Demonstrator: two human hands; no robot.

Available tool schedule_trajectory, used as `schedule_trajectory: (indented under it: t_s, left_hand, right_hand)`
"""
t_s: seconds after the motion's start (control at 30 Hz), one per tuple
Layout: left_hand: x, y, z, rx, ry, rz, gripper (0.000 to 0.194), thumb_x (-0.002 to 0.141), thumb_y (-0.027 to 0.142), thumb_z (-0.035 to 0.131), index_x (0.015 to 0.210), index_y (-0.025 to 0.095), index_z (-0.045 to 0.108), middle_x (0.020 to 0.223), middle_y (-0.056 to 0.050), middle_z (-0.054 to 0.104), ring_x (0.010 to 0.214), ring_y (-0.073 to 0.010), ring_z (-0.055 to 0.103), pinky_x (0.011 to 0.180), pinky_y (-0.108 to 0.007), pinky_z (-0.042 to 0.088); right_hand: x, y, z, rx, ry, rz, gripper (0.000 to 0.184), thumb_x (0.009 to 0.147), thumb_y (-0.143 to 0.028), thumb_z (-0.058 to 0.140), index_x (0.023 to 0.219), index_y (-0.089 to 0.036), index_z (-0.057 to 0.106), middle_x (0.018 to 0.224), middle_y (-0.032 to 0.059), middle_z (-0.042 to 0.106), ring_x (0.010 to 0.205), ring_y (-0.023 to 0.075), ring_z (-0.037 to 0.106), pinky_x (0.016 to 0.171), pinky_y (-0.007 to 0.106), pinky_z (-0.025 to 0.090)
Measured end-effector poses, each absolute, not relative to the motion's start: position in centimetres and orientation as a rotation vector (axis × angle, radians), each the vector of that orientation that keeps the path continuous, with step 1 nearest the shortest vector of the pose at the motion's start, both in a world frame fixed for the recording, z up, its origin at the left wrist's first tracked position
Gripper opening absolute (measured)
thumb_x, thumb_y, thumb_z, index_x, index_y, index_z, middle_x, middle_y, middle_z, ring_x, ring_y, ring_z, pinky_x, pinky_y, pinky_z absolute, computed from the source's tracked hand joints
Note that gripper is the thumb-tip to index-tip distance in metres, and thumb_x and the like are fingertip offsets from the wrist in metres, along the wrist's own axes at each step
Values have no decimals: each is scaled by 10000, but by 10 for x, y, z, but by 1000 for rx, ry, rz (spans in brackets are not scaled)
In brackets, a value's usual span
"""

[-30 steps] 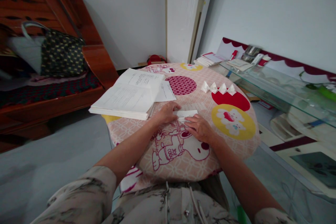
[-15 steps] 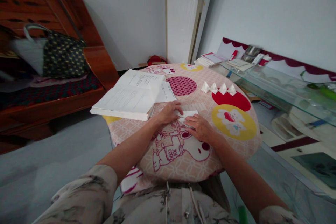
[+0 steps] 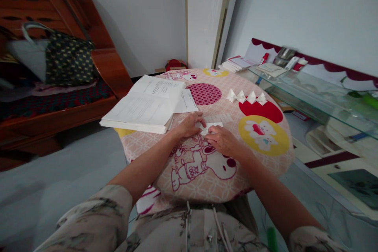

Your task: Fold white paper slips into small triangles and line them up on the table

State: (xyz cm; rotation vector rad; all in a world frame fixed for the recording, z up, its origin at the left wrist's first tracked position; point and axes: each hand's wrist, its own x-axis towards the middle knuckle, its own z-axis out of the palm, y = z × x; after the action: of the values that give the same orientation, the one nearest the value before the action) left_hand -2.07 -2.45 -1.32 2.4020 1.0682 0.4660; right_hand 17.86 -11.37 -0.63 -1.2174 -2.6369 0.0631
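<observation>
A small white strip of paper lies on the round table with a pink cartoon-dog cloth. My left hand rests flat on the strip's left end, fingers stretched over it. My right hand presses on the strip's near edge with its fingers curled down onto the paper. Several small folded white paper pieces stand in a row further back on the table.
A thick open stack of printed paper lies at the table's left, with a loose sheet beside it. A wooden bench with a patterned bag is at left, a glass shelf at right, a white floor unit behind.
Both hands stay on the paper strip with only slight finger shifts. The view has tilted a little.
</observation>
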Motion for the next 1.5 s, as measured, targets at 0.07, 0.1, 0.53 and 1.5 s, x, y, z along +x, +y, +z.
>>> schedule_trajectory:
  t_s: [0.07, 0.1, 0.53, 1.5]
  left_hand:
    - [-21, -24, -14, 2398, 1062, 455, 281, 721, 116, 698, 980, 206, 757, 1494, -86, 519, 1379, -291, 492, 1193, -446, 354]
    - [-21, -23, -14, 2395, 1063, 448, 283, 719, 113, 695, 979, 206, 756, 1500, -86, 513, 1387, -290, 484, 1197, -444, 349]
    - [-15, -30, -16, 2587, 835, 612, 320, 707, -18, 569, 873, 179, 758, 1347, -86, 633, 1248, -261, 575, 1114, -446, 426]
    - [-28, -51, -18, 2660, 262, 587, 200, 921, 119, 584, 993, 150, 768, 1042, -114, 750, 971, -205, 685, 868, -290, 508]
  right_hand:
    - [186, -119, -6, -1174, -2617, 102, 209, 968, -156, 544, 913, -184, 744, 1029, 107, 657, 950, 225, 589, 874, 380, 500]
    - [189, -121, -6, -1154, -2608, 117, 214, 963, -148, 543, 920, -187, 749, 1045, 108, 665, 965, 228, 593, 886, 386, 505]
    - [223, -133, -31, -1144, -2331, 37, 248, 884, -64, 548, 1022, -172, 723, 1082, 128, 705, 1007, 252, 620, 906, 423, 520]
    - [225, -124, -22, -1114, -2205, 452, 159, 848, -111, 606, 812, -186, 742, 878, 71, 726, 853, 198, 650, 788, 317, 489]
